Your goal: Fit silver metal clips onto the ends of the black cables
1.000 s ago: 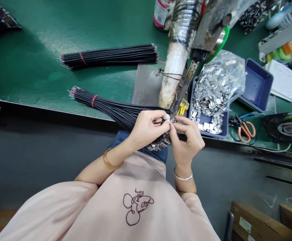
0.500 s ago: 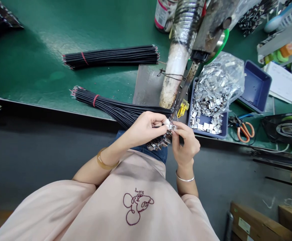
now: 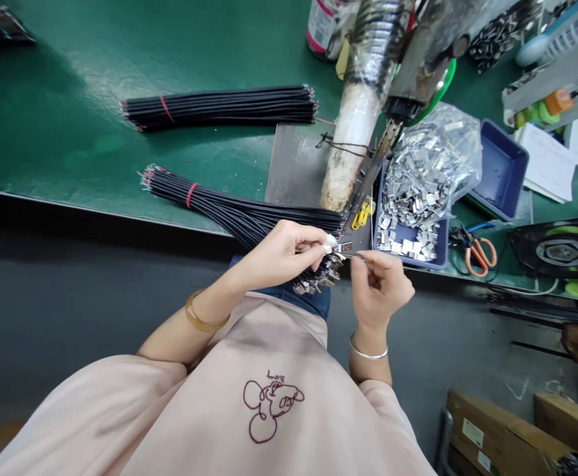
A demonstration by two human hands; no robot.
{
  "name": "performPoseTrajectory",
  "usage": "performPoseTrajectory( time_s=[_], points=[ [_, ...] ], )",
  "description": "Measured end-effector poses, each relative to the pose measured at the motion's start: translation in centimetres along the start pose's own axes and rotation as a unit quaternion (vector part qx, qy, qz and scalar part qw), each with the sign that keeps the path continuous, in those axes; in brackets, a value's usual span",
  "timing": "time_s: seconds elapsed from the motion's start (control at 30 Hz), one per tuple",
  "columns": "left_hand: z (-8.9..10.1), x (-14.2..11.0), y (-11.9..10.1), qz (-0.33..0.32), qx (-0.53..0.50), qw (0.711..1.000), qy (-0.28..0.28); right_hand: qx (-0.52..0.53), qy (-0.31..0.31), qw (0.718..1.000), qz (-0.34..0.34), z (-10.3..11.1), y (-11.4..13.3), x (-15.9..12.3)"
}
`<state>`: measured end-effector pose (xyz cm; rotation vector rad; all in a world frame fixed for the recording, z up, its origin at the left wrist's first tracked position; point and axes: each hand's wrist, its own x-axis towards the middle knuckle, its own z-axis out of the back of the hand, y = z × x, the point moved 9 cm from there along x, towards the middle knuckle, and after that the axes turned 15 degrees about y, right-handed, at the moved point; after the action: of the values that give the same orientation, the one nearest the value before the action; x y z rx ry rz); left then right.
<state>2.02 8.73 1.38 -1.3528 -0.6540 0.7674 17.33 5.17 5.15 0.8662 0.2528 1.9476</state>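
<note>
The blue tray [image 3: 442, 241] stands beyond and to the right of the grip. It contains loose metal clips [image 3: 412, 248], with a clear plastic bag [image 3: 460, 142] of similar parts resting over its far side. A second blue tray [image 3: 504, 162], farther out on the same side, holds a few dark specks. The clear jar [image 3: 323, 30], far beyond the grip, has a pink rim; its contents cannot be identified with certainty.

The left hand [image 3: 289, 254] has thumb and forefinger pressed together, pinching a small metal connector [image 3: 345, 247] near its left end. The connector projects rightward from the fingertips, between the two hands. The right hand [image 3: 381, 287] has thumb and forefinger closed on a slender piece [image 3: 352, 256] that reaches left, just beside the connector; its type is too small to determine. The remaining right fingers are curled.

The black cable bundle [image 3: 219, 206], tied with a red band [image 3: 191, 195], extends left of the grip and partly beneath the left hand. Metal-tipped cable ends [image 3: 313, 283] hang directly on the near side of the grip. Yellow parts [image 3: 363, 215] lie just beyond it.
</note>
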Motion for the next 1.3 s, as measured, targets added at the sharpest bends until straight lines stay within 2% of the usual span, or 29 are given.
performPoseTrajectory(
  time_s=[0.07, 0.13, 0.23, 0.33, 0.4, 0.53, 0.57, 0.63, 0.87, 1.1, 1.3],
  points=[
    [-0.1, 0.1, 0.0, -0.004, -0.003, 1.0, 0.006, -0.04, 0.04, 0.997, 0.049, -0.8, 1.3, 0.1],
    [-0.2, 0.1, 0.0, -0.007, -0.001, 1.0, 0.017, -0.05, 0.062, 0.995, 0.058, -1.5, 1.8, 0.3],
    [-0.3, 0.1, -0.1, -0.01, 0.012, 1.0, 0.025, 0.034, 0.089, 0.995, -0.029, -2.4, 0.3, 0.6],
    [-0.4, 0.1, 0.2, -0.004, -0.003, 1.0, 0.017, 0.192, 0.128, 0.964, -0.135, -3.5, -2.0, 0.2],
    [-0.5, 0.2, 0.4, 0.0, -0.022, 1.0, 0.003, 0.246, 0.098, 0.951, -0.157, -2.9, -2.9, 0.0],
    [-0.3, 0.3, 0.4, 0.002, -0.016, 0.998, -0.054, 0.232, -0.082, 0.964, -0.099, 0.8, -2.8, -0.5],
    [-0.2, 0.4, 0.3, 0.002, -0.014, 0.998, -0.065, 0.222, -0.111, 0.965, -0.082, 1.3, -2.6, -0.7],
    [-0.2, 0.5, 0.3, 0.006, -0.019, 0.997, -0.077, 0.202, -0.126, 0.969, -0.066, 1.5, -2.3, -0.8],
    [0.1, 1.1, 0.5, 0.019, -0.022, 0.993, -0.111, 0.111, -0.014, 0.994, -0.019, -1.4, -1.3, -0.2],
    [0.2, 1.4, 0.9, 0.036, -0.034, 0.989, -0.143, 0.13, -0.001, 0.99, -0.05, -2.2, -2.0, 0.5],
    [0.3, 1.5, 0.8, 0.028, -0.079, 0.987, -0.134, 0.119, 0.015, 0.992, -0.046, -1.8, -1.3, 1.1]
  ],
)
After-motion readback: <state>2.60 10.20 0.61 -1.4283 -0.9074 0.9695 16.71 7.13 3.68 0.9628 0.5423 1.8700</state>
